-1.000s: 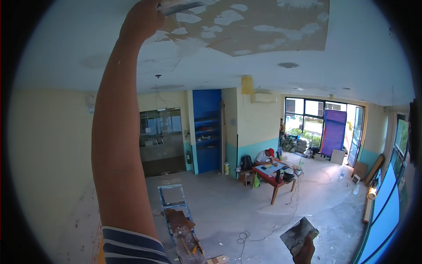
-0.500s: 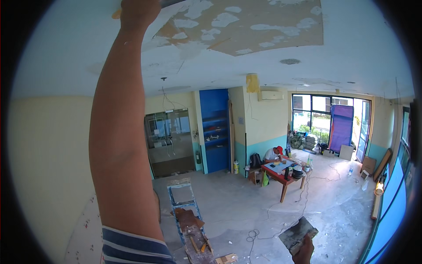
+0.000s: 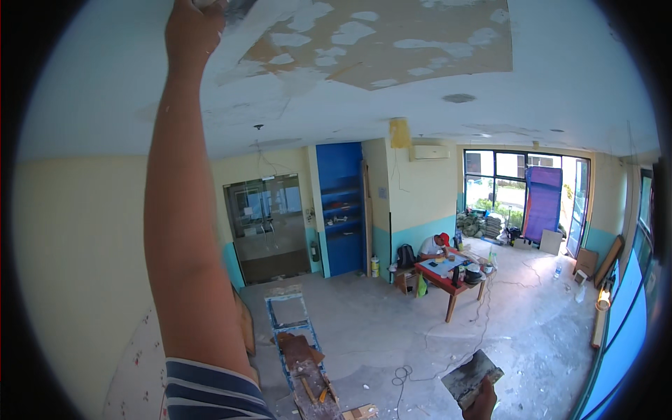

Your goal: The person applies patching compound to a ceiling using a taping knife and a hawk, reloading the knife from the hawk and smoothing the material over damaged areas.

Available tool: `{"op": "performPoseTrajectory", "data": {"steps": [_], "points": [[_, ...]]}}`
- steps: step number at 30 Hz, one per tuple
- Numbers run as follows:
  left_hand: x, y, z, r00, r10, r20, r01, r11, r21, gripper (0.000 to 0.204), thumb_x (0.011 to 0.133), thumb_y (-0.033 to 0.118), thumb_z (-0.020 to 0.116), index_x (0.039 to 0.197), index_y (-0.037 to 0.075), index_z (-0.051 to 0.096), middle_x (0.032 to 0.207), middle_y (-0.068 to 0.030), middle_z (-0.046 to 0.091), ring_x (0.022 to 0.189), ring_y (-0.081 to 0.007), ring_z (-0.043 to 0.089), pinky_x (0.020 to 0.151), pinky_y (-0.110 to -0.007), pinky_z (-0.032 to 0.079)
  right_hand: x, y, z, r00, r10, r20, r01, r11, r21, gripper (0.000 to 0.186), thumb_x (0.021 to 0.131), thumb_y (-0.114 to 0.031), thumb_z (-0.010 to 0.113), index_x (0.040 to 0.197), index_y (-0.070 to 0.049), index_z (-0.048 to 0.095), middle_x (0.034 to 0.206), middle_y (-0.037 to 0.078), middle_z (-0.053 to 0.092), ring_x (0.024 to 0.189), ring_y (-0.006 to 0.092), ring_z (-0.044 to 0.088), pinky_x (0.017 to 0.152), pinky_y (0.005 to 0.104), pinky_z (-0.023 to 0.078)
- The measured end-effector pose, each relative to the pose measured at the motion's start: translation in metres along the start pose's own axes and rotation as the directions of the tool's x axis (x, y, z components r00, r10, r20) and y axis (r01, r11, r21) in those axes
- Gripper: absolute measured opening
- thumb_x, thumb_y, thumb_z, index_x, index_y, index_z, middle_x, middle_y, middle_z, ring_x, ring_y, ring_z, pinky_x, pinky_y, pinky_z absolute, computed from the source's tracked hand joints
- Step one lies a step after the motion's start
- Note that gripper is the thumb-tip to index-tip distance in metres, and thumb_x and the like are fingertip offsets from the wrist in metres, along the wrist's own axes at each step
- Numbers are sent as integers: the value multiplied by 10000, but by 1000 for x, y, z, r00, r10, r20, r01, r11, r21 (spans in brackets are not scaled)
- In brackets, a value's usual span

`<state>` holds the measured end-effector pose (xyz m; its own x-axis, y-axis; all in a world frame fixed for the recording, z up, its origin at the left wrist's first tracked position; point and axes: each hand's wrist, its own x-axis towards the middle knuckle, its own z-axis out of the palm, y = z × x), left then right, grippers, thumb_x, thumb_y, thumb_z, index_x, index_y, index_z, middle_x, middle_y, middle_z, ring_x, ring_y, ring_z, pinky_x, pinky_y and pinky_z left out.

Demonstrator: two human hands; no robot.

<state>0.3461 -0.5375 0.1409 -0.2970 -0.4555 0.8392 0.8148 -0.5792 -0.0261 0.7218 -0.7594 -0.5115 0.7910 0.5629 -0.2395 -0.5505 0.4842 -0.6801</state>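
My left arm is stretched up toward the white ceiling [image 3: 112,91]. At the top edge my left hand [image 3: 193,33] is closed round a putty knife [image 3: 240,10]; its grey blade shows beside the fingers, and the picture's edge cuts off part of it. The hand is near the ceiling, left of a bare brown board patch [image 3: 434,59] dabbed with white filler. Low on the right, my right hand [image 3: 481,402] grips a flat rectangular plate [image 3: 467,378] smeared with grey and white paste, held well above the floor.
Below stands a blue stepladder [image 3: 287,308] beside a plank [image 3: 308,381] bearing tools. Farther off, a person in a red cap [image 3: 435,245] sits at a red-edged table [image 3: 444,280]. Cables [image 3: 402,378] trail over the grey floor. Wires hang from the ceiling.
My left hand with the putty knife has moved left along the ceiling, and the blade is turned differently. The right hand and plate have shifted only slightly.
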Motion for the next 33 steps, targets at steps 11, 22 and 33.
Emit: {"op": "performPoseTrajectory", "data": {"steps": [11, 22, 33], "points": [[-90, -59, 166, 876, -339, 344, 424, 198, -884, 461, 964, 350, 459, 1294, 29, 442, 1259, -104, 546, 1126, -250, 527, 947, -389, 429, 26, 29, -26, 994, -37, 100, 30, 997, 67, 416, 946, -308, 517, 1196, 25, 527, 1058, 80, 586, 943, 205, 579, 767, 333, 500], [-104, 19, 208, 476, -322, 819, 424, -731, -534, 435, 985, 307, 435, 1321, 36, 387, 1353, -166, 421, 1242, -360, 415, 1035, -588, 353, -30, -11, -35, 957, -174, -230, 203, 973, 106, 369, 955, -266, 499, 1178, 26, 528, 1058, 99, 597, 944, 217, 594, 762, 325, 516], [-378, 96, 221, 461, 53, 886, 431, -886, -171, 335, 924, 210, 548, 1224, 71, 497, 1076, -90, 585, 997, -251, 580, 853, -378, 491, -47, -16, -30, 950, -159, -270, 133, 985, -113, 343, 975, -234, 440, 1207, 8, 517, 1099, 112, 596, 955, 220, 600, 759, 331, 525]]}}
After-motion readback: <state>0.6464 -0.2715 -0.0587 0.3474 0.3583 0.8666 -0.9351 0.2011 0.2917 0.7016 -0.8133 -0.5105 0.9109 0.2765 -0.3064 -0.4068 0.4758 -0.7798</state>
